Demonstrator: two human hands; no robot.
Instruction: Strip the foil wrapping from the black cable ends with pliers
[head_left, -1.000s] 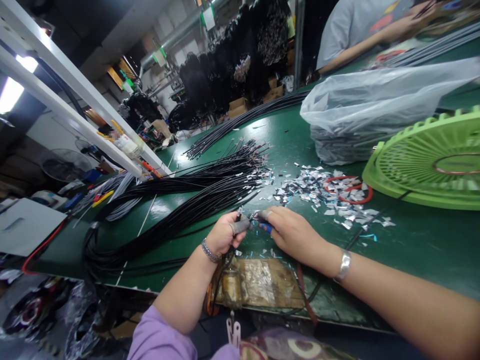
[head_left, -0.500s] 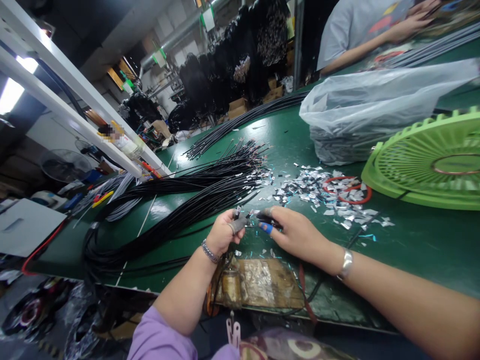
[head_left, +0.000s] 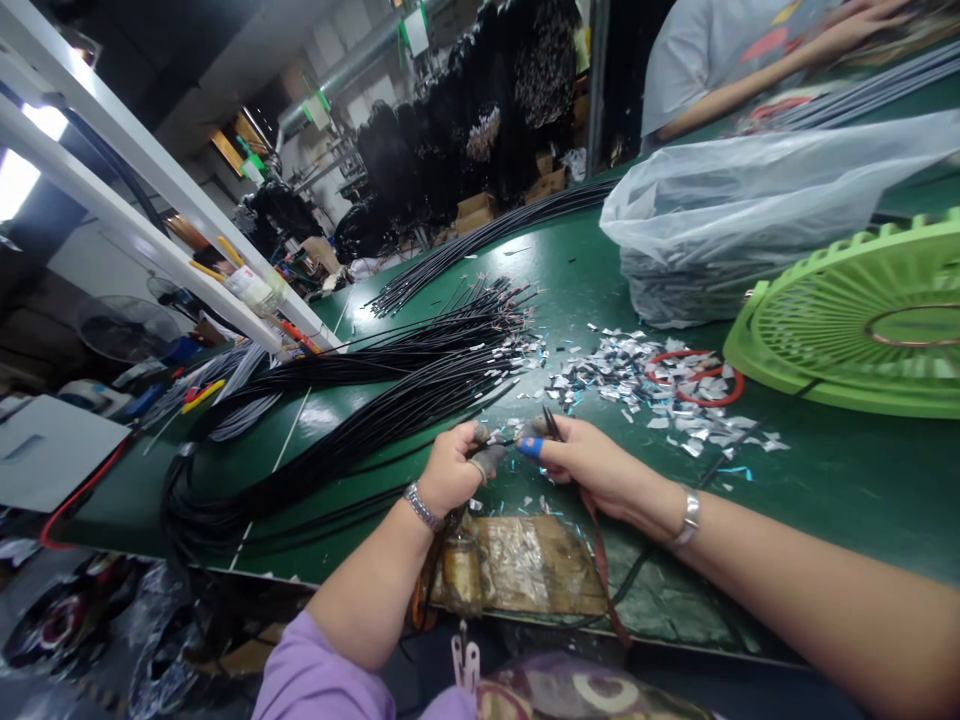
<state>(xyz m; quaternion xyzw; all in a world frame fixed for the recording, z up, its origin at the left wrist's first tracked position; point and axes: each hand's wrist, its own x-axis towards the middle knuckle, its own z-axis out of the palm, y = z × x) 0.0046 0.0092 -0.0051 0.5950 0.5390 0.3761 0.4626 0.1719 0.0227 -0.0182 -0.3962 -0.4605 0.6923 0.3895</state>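
Note:
My left hand, with grey covers on its fingers, pinches the end of a black cable above the bench. Close on the right, my right hand has blue tape around one finger. It is closed around a dark, pointed hand tool, whose exact kind I cannot make out. The fingertips of both hands nearly meet at the cable end, where small pale bits show. Left of and behind my hands lie bundles of black cables, their stripped ends pointing right.
Foil scraps and a red ring lie right of the cables. Beyond stand a clear plastic bag and a green fan. A wooden block sits at the front edge. Another person's arm reaches in at top right.
My right hand has turned so the dark tool now points upward, and its fingertips have come closer to the cable end. My left hand has barely moved.

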